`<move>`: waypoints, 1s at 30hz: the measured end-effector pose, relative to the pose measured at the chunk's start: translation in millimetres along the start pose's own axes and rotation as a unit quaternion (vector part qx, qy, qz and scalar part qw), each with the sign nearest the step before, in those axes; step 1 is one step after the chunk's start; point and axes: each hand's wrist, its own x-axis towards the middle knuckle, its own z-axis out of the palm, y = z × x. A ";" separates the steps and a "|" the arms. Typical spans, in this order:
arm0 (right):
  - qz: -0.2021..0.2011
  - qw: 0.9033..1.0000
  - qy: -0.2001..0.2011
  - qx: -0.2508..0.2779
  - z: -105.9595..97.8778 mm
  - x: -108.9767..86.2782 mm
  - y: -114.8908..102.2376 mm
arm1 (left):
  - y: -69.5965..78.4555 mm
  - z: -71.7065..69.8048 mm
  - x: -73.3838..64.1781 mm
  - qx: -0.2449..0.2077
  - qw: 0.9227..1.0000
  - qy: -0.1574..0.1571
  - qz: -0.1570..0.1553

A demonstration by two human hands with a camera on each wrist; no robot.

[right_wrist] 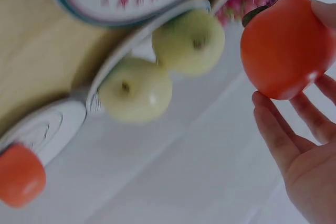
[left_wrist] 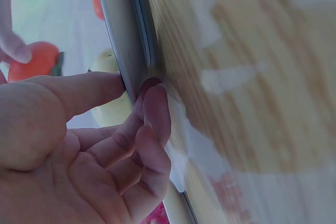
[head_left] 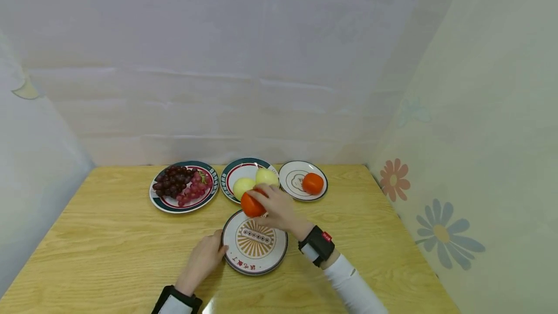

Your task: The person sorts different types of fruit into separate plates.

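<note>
My left hand [head_left: 204,259] pinches the left rim of a white plate [head_left: 274,251] with an orange sunburst pattern and red characters. In the left wrist view its thumb [left_wrist: 100,90] lies on the upper side of the rim and fingers curl underneath. Above the plate's far edge, my right hand [head_left: 279,208] grips an orange-red persimmon [head_left: 252,204] with a dark green calyx. The right wrist view shows that persimmon [right_wrist: 286,48] between thumb and fingertips, lifted clear of the plate. A second persimmon [head_left: 313,183] lies on a small white plate [head_left: 287,173] at the back right.
Two pale yellow-green apples [head_left: 266,177] sit on a green-rimmed plate [head_left: 231,173] at the back middle. Further left, another green-rimmed plate [head_left: 174,208] bears dark and pink grapes [head_left: 174,181]. Pale cloth [head_left: 244,110] hangs behind the wooden table [head_left: 113,236] and on both sides.
</note>
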 end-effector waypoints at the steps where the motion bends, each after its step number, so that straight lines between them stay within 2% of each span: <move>1: 0.024 1.000 0.007 -0.002 -4.6 1.3 6.5 | -0.1 0.1 0.2 0.000 1.000 0.001 0.001; 4: 0.099 0.995 0.004 -0.010 -13.5 3.2 28.0 | -0.2 0.9 0.8 0.001 1.000 0.004 0.000; 7: 0.169 0.985 -0.011 -0.008 -13.6 2.2 49.5 | 0.0 0.9 0.8 0.004 1.000 0.004 0.002; 11: 0.246 0.969 -0.015 0.003 -3.3 -2.2 74.0 | 0.8 -0.3 0.1 0.003 1.000 0.003 0.002; 14: 0.286 0.958 -0.023 0.004 9.2 -6.3 88.6 | 1.1 -0.6 0.2 0.001 1.000 0.001 -0.001; 17: 0.298 0.954 -0.038 -0.014 23.4 -10.6 100.5 | 1.1 -0.5 0.8 0.000 1.000 -0.004 -0.006; 24: 0.282 0.954 -0.075 -0.074 53.7 -23.0 116.6 | 0.4 -0.8 1.2 0.007 1.000 -0.003 -0.002; 30: 0.301 0.947 -0.091 -0.071 59.4 -21.8 117.1 | -1.5 1.3 1.1 0.001 1.000 0.003 0.003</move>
